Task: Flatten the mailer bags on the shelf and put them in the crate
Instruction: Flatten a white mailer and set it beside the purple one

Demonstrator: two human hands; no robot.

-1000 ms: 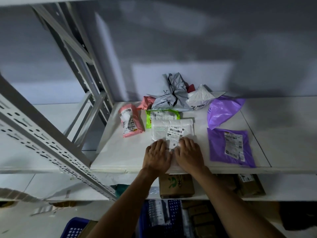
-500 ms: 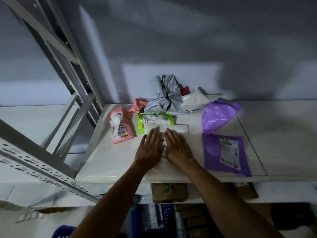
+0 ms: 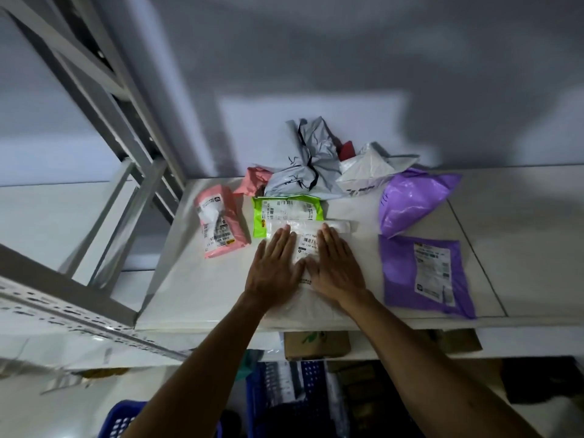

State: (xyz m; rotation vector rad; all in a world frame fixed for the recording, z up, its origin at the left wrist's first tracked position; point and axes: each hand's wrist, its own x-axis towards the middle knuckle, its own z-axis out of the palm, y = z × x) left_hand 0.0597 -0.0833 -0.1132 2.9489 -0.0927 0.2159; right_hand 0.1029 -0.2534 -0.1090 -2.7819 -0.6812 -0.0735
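Both hands are lying flat, fingers straight: the left hand (image 3: 275,267) and right hand (image 3: 335,267) are pressing side by side, thumbs almost meeting, on the white bag (image 3: 309,245). It is resting on the shelf (image 3: 202,292), its label showing between the 2 hands and its near end reaching the shelf edge at the wrists. To flatten it well, the palms should probably be sweeping outward from the middle, pushing trapped air toward the open end beyond the fingertips, with even pressure so the thin plastic is not bunching. The green bag (image 3: 286,210) is lying just past the left fingertips, so a long push is risking shoving it. The blue crate (image 3: 262,393) is waiting below the forearms.
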